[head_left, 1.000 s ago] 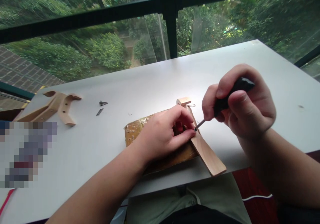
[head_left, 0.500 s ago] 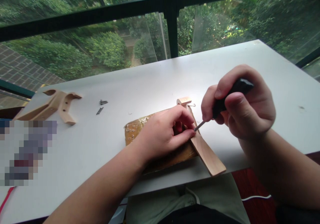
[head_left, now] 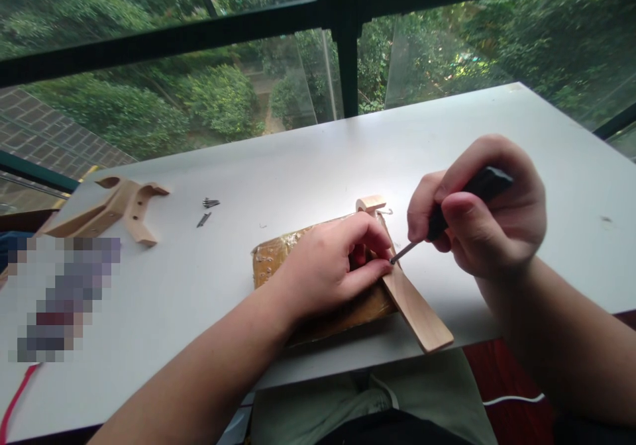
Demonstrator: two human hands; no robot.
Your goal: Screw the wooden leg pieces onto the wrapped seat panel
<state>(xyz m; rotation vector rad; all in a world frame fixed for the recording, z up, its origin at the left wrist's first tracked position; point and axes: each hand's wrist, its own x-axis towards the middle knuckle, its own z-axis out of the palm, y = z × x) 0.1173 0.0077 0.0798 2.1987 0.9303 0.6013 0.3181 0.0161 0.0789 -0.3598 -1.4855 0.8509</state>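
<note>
A screwdriver with a black handle (head_left: 489, 183) is gripped in my right hand (head_left: 497, 213), its thin metal shaft (head_left: 410, 249) slanting down to the left. Its tip meets the side of a pale, curved-ended wooden piece (head_left: 417, 309). Right at that tip, the thumb and index finger of my left hand (head_left: 342, 256) pinch together; what lies between them is too small and hidden to make out. Under my left hand and the wooden piece lies a brown, tape-wrapped block (head_left: 271, 259) on the white table (head_left: 228, 312).
To the left stands a joined wooden part (head_left: 116, 210) with dark holes. Several small screws (head_left: 211, 202) lie near it, with a few more (head_left: 203, 219) just in front. A red cord (head_left: 17, 398) runs at the lower left. Windows (head_left: 218, 94) rise behind the table.
The whole view has shifted slightly, so things appear a little further right. My right hand has turned slightly on the screwdriver handle, while the tip stays at my left fingertips.
</note>
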